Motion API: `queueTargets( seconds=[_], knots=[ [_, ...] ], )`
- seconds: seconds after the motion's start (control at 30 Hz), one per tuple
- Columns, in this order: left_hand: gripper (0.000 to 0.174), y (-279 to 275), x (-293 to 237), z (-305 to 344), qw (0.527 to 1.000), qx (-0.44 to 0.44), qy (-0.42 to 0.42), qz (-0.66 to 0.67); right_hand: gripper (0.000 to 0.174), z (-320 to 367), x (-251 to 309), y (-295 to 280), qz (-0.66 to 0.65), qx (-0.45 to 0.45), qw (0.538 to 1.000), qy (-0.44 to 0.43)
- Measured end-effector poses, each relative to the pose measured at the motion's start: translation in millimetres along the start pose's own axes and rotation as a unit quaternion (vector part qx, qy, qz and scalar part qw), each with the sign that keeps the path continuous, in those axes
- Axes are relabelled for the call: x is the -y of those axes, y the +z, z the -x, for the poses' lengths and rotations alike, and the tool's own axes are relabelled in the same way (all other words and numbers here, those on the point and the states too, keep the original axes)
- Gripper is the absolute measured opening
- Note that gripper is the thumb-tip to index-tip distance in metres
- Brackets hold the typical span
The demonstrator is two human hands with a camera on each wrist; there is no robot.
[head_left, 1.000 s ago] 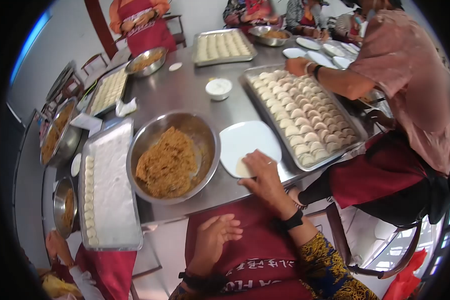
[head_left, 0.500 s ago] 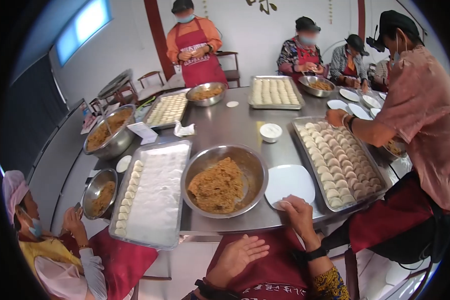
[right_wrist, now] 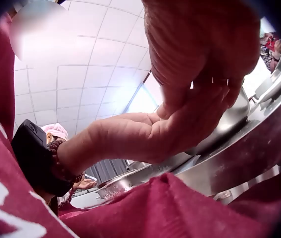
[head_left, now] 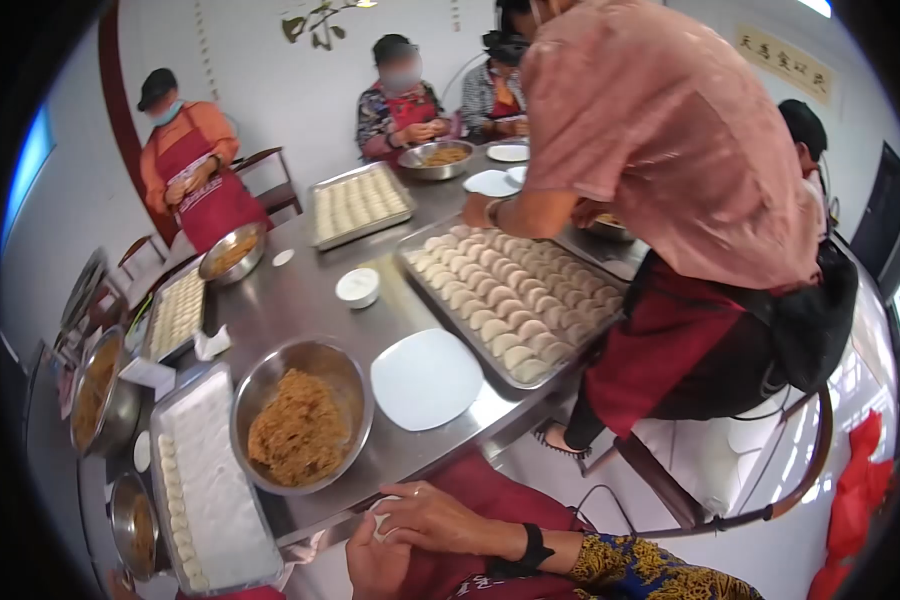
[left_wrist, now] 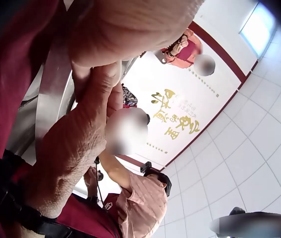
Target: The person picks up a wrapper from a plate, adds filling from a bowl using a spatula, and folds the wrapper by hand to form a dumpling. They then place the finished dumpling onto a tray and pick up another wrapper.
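right hand (head_left: 438, 521) is bending over left hand (head_left: 374, 566), low in front of the bench (head_left: 305, 292) and just beside its near edge. a white piece of dough (head_left: 381, 524) is showing between them; fingers of the right are curving round it and gripping it, while fingers of the left are lying open and relaxed beneath (their tips are hiding under the right hand). on the bench, a big steel bowl (head_left: 328, 358) is holding brown filling (head_left: 298, 432), and a white plate (head_left: 426, 380) is sitting close by. to the bowl's left, a floured tray (head_left: 213, 480) is carrying one row of dumplings (head_left: 177, 508) along its left side. beyond the plate, a larger tray (head_left: 459, 326) is holding many rows of folded dumplings (head_left: 515, 300), and a person in a pink shirt (head_left: 660, 150) is leaning over its far end. a small white bowl (head_left: 358, 287) is standing behind the plate.
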State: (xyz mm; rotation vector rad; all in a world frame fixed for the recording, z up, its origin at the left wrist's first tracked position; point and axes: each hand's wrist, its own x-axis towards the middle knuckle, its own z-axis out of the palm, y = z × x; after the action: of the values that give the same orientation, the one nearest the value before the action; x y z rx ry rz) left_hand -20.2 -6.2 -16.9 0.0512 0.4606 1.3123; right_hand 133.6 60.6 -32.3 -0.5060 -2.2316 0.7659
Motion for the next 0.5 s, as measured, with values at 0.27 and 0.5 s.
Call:
queueTargets(
  seconds=[0.27, 0.5],
  knots=[
    [0.032, -14.5, 5.4, 0.2, 0.979, -0.100, 0.131, -0.122, 0.029, -7.4, 11.5, -23.1, -0.069, -0.070, 0.975, 0.199],
    [0.033, -7.1, 10.2, 2.4, 0.973, -0.098, 0.110, -0.176, 0.033, 0.2, 1.6, -6.4, -0.285, -0.064, 0.900, 0.322]
  ],
)
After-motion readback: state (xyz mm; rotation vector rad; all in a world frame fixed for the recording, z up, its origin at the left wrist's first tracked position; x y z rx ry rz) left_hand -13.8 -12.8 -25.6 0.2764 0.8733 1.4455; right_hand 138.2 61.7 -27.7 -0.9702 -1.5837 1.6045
